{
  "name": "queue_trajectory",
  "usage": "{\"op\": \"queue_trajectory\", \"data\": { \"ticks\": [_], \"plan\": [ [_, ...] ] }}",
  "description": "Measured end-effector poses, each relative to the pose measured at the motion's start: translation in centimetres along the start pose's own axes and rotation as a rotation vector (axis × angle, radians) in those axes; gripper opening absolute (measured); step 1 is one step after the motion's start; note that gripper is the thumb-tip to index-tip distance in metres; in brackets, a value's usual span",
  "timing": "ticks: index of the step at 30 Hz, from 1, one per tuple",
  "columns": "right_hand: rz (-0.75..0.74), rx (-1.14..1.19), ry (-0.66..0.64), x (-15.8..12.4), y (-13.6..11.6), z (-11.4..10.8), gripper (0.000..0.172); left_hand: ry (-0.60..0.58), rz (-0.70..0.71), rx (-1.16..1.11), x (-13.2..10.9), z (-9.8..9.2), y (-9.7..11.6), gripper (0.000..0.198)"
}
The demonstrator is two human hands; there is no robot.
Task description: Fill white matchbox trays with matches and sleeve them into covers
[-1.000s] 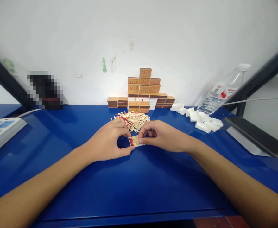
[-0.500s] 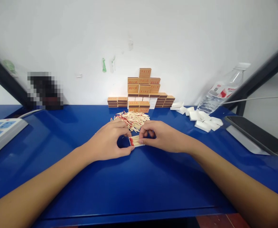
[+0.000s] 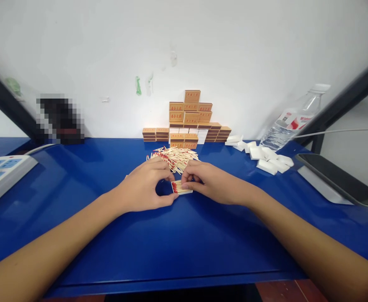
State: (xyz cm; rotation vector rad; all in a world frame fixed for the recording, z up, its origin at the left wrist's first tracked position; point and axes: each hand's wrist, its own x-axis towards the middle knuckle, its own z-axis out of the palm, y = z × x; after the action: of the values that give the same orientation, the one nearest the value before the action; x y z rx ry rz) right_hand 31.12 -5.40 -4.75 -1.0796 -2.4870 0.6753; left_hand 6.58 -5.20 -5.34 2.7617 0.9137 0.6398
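Note:
A small white matchbox tray (image 3: 187, 192) lies on the blue table, filled with matches (image 3: 178, 187) whose red heads point left. My left hand (image 3: 149, 184) grips the tray's left end, thumb on the near side and index finger on the far side. Over the tray's right half, my right hand (image 3: 204, 181) has thumb and index finger closed at the matches, hiding part of them. Just beyond both hands is a loose heap of red-tipped matches (image 3: 176, 158), partly covered by my fingers.
Brown matchboxes (image 3: 192, 107) stand stacked against the wall. White trays (image 3: 267, 156) lie scattered to the right, near a leaning water bottle (image 3: 292, 121) and a dark phone (image 3: 338, 178) on a white support. At left are a power strip (image 3: 11, 176) and a pixelated dark object (image 3: 61, 119).
My right hand has shifted slightly left over the tray, and more of the tray's right end shows. My left hand keeps its hold.

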Motion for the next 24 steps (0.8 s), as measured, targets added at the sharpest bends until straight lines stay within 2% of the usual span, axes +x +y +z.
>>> {"op": "queue_trajectory", "data": {
  "ticks": [7, 15, 20, 24],
  "plan": [
    [0.0, 0.001, -0.009, -0.49, -0.62, -0.74, 0.017, 0.005, 0.024, -0.005, 0.18, -0.03, -0.09, 0.021],
    [0.01, -0.008, -0.079, -0.73, -0.82, -0.68, 0.013, 0.003, 0.025, -0.008, 0.24, 0.0, -0.07, 0.02],
    [-0.027, -0.031, -0.055, -0.68, -0.99, -0.76, 0.011, 0.032, 0.039, -0.007, 0.15, 0.03, -0.07, 0.02],
    [-0.035, -0.037, 0.031, -0.41, -0.98, -0.89, 0.013, 0.016, 0.039, -0.002, 0.06, -0.03, -0.09, 0.021]
  ]
}}
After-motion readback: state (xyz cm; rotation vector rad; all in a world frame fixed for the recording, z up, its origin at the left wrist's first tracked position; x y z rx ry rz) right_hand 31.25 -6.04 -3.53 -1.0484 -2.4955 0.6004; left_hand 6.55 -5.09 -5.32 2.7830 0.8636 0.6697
